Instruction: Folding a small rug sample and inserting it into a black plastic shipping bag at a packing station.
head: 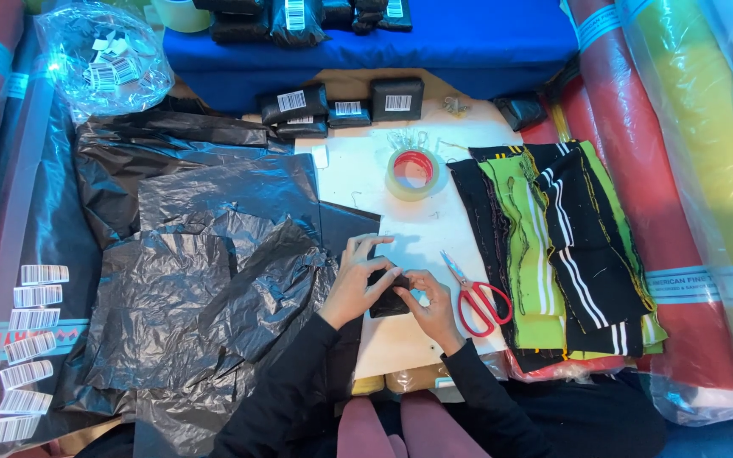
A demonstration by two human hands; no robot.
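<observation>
Head cam: both hands are closed around a small black wrapped packet [389,298] at about 6 o'clock on the white worktop [358,170]. The left hand [355,284] pinches its left edge, the right hand [428,298] presses the right side. Red scissors [472,297] sit just at 3 o'clock of it, a tape roll [413,173] up at 12. I'd say keep the folds tight and flat so the plastic doesn't spring open.

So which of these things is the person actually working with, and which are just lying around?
In use:
- small black packet, held by left hand and right hand

Lying about:
- red scissors
- tape roll
- black plastic sheets
- striped fabric pieces
- finished black packets
- bag of labels
</observation>
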